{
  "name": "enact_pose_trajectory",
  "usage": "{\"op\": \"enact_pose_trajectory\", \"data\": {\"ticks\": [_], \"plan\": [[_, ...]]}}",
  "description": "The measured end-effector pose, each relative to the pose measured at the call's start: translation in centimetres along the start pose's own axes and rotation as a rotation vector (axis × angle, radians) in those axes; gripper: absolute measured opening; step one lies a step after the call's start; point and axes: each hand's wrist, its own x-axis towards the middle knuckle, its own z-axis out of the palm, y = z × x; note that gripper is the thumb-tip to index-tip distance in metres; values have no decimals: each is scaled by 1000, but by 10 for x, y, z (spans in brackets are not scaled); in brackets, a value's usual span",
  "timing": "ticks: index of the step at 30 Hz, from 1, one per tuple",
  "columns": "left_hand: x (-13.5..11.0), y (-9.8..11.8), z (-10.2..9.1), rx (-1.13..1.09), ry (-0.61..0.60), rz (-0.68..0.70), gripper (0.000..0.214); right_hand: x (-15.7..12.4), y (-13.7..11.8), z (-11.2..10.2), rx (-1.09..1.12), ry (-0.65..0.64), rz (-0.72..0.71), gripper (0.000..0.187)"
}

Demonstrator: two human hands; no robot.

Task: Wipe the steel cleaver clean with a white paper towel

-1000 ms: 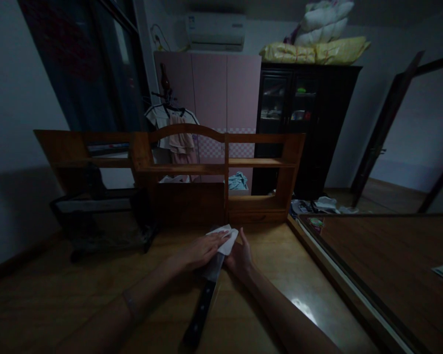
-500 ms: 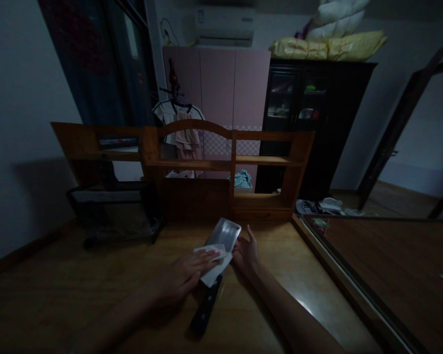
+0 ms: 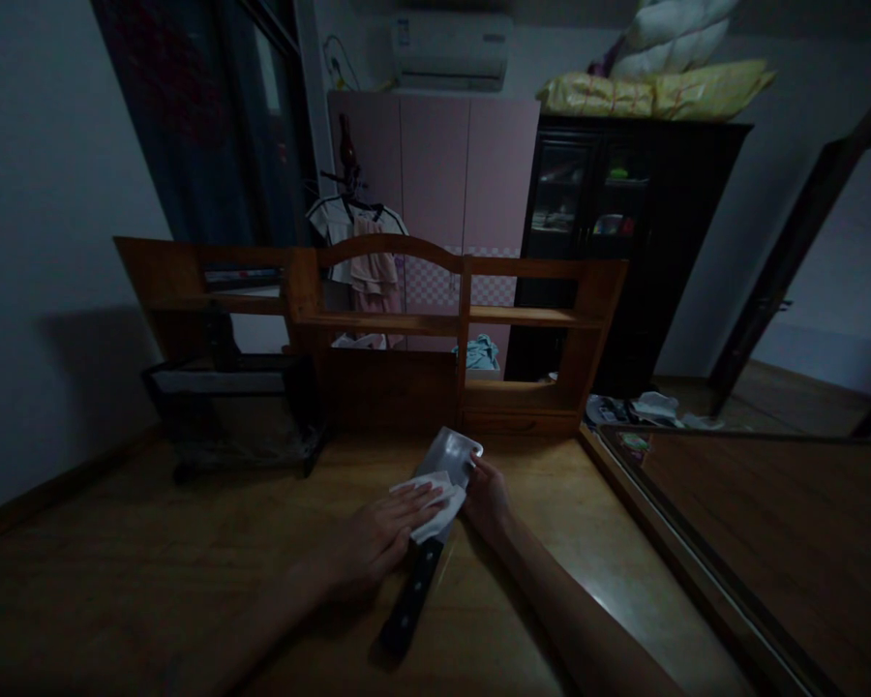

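Note:
A cleaver (image 3: 448,453) lies at a slant over the wooden desk, its broad metal blade pointing away and its black riveted handle (image 3: 413,597) towards me. My left hand (image 3: 381,537) presses a white tissue (image 3: 451,504) against the lower blade, fingers laid together across it. At the blade's right side, my right hand (image 3: 488,499) grips the far corner, thumb on the upper face and the other fingers partly hidden. Neither hand touches the handle.
Behind the blade stands a wooden desk shelf (image 3: 388,322). A dark-framed, box-like object (image 3: 239,416) sits on the desk at left. A raised wooden edge (image 3: 660,542) borders the desk's right side, with a brown surface (image 3: 755,523) beyond.
My right thumb, raised off the blade earlier, now rests on its far corner. The left hand and tissue have shifted slightly up along the blade. The view has moved a little.

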Motion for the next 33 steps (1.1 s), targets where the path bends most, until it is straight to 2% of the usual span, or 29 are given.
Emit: {"op": "enact_pose_trajectory", "data": {"ticks": [6,9,12,16,20,24,27,33], "plan": [[9,15,-5,-126,18,76,47,0,0,4,-12,-13,47,23],[8,10,1,-258,10,96,44,1,1,4,0,-2,60,22],[6,0,10,-385,57,117,51,0,2,2,-2,-7,37,21],[3,-2,15,-419,72,137,51,-1,1,0,-16,-14,35,21],[-3,24,12,-378,104,71,46,0,2,-1,-23,0,53,23],[-10,56,21,-318,226,-168,43,0,2,0,-22,-8,34,24],[-19,70,34,-293,181,-202,47,-2,1,2,-29,-18,16,22],[-47,83,54,-221,149,-230,54,-3,0,3,-38,-22,-10,19]]}}
